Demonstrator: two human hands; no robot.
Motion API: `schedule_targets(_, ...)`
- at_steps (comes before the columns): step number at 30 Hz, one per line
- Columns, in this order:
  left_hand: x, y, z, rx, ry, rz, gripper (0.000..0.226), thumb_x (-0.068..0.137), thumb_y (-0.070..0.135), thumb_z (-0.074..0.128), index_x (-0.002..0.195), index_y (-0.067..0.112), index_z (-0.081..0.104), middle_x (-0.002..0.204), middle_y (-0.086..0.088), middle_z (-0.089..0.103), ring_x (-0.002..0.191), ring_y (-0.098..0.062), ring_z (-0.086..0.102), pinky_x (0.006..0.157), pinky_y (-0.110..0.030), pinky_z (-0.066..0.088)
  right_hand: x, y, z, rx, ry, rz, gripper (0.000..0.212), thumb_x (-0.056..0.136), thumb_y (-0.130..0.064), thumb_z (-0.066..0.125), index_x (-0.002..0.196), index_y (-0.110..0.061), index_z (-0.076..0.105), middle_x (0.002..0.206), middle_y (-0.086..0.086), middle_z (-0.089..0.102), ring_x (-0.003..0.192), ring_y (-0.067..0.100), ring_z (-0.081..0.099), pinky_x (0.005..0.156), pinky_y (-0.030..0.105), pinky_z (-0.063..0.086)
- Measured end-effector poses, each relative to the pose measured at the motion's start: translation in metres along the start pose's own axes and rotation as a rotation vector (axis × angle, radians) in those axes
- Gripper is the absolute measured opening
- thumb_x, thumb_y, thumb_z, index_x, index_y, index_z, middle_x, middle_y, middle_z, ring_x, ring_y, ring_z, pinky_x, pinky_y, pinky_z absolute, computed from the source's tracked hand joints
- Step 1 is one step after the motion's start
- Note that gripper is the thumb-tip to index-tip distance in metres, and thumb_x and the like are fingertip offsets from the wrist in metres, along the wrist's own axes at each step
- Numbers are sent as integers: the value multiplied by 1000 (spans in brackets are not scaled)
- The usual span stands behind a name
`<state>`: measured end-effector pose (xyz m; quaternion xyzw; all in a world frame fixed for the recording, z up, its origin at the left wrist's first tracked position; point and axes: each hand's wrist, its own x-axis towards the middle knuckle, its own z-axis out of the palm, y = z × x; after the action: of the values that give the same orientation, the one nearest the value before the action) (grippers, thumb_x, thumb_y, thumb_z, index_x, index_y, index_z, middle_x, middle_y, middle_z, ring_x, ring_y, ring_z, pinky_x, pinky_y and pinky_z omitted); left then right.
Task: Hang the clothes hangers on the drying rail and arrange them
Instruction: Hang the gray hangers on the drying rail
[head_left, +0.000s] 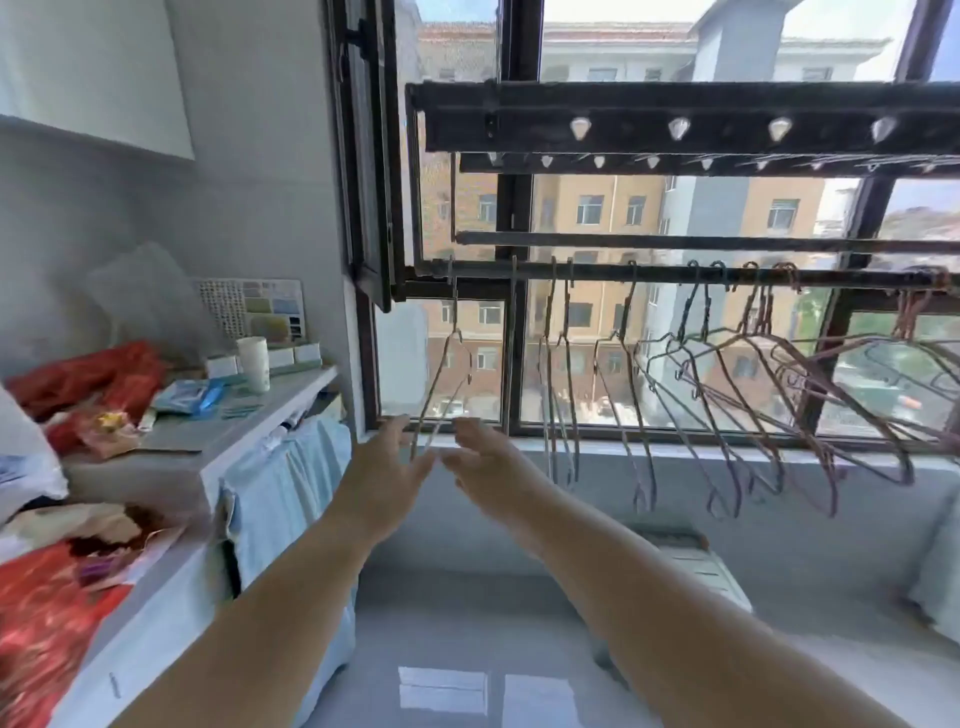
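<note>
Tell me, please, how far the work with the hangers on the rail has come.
Done: many hangers hang on the rail, and the ones on the left are spaced apart. In hand: the left hand and right hand reach with straight fingers to the bottom of the leftmost hanger, gripping nothing. Left: the hangers on the right are crowded, tilted and overlapping, so they probably need spreading out.

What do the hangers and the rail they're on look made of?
Hangers: thin wire, likely metal, some seemingly coated pinkish; slim bent outlines show it. Rail: dark round bar, probably metal, matte; backlight leaves finish unclear.
</note>
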<state>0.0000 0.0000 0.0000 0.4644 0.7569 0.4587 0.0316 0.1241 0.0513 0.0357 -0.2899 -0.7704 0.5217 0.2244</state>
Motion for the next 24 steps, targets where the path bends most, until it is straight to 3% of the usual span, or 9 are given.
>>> schedule_targets(3, 5, -2, 17, 33, 88, 56, 37, 91, 40, 42, 119, 18, 52, 105, -7, 67, 99, -24, 62, 82, -35, 47, 29, 8, -2, 25, -89, -52, 27, 95, -7, 39, 122, -10, 43, 77, -3, 50, 63, 6, 45, 47, 12, 36)
schedule_targets(5, 7, -2, 26, 57, 163, 48, 28, 95, 25, 40, 118, 17, 55, 106, -6, 67, 99, -22, 61, 75, -28, 42, 46, 15, 1, 14, -94, -69, 24, 94, -11, 43, 118, -15, 44, 84, -8, 49, 70, 4, 47, 54, 7, 35)
schedule_targets(7, 12, -1, 30, 70, 273, 76, 31, 95, 18, 40, 123, 14, 54, 114, -4, 65, 105, -20, 59, 78, -19, 38, 57, 20, 6, 42, -86, -106, 33, 94, -15, 43, 126, -12, 44, 106, -1, 53, 89, 11, 48, 66, 14, 38)
schedule_targets(10, 19, 1, 28, 79, 440, 132, 31, 92, 13, 46, 122, 11, 56, 110, -6, 68, 101, -18, 63, 83, -19, 42, 65, 25, 14, 139, -105, -83, 45, 95, -26, 40, 140, -22, 32, 135, 11, 49, 102, 16, 47, 76, 24, 38)
schedule_targets(12, 32, 4, 20, 36, 543, 131, 27, 92, 13, 48, 116, 11, 61, 95, -2, 70, 88, -14, 66, 78, -19, 45, 62, 29, 15, 173, -126, -89, 50, 97, -30, 37, 145, -27, 23, 146, 5, 39, 121, 16, 45, 90, 24, 36)
schedule_targets(14, 47, 8, 10, 20, 621, 157, 24, 92, 12, 47, 110, 9, 63, 88, -2, 70, 82, -15, 68, 77, -25, 50, 55, 33, 13, 211, -172, -102, 53, 98, -29, 35, 147, -26, 15, 152, -5, 25, 137, 11, 28, 104, 22, 23)
schedule_targets(19, 88, 21, -10, 100, 686, 217, 26, 93, 12, 43, 106, 4, 64, 86, -4, 69, 79, -13, 64, 74, -17, 45, 44, 53, 19, 153, -232, -94, 55, 98, -32, 35, 148, -26, 12, 155, -6, 18, 139, 10, 25, 101, 21, 21)
schedule_targets(21, 103, 23, -13, 98, 661, 230, 26, 92, 12, 41, 103, 4, 63, 85, -8, 70, 79, -17, 67, 76, -26, 50, 40, 62, 22, 108, -231, -74, 55, 98, -32, 36, 147, -26, 13, 154, -7, 20, 137, 9, 28, 98, 18, 22)
schedule_targets(24, 119, 14, -11, 102, 579, 242, 24, 92, 10, 41, 99, 3, 63, 81, -9, 68, 77, -21, 68, 75, -35, 55, 35, 69, 26, 83, -207, -73, 45, 98, -25, 37, 141, -25, 26, 127, -18, 40, 110, -4, 43, 81, 3, 31)
